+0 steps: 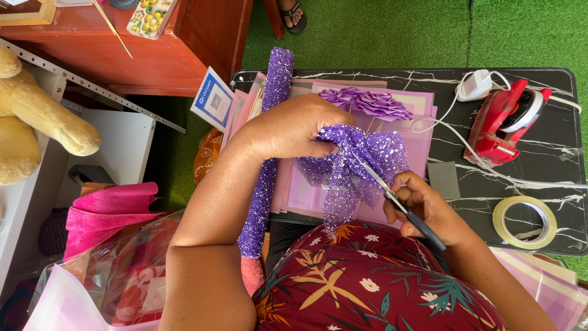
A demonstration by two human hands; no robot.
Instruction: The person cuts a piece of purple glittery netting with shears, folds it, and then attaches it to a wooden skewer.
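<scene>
A piece of purple glitter mesh [361, 165] sits at the centre of the frame, bunched and crumpled at its upper left, its sheer sparkling folds hanging loose toward the lower middle. A pair of scissors [398, 202] — thin metal blades, dark handles — slants from the mesh's middle down to the lower right, blades parted against the fabric.

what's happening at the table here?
A person is cutting sparkly purple mesh ribbon. The left hand bunches the ribbon above a stack of pink paper sheets; the right hand works scissors into it. A roll of the same glittery ribbon lies alongside, purple paper flowers behind. A red tape dispenser and a tape roll sit on the black marble-look table.
</scene>
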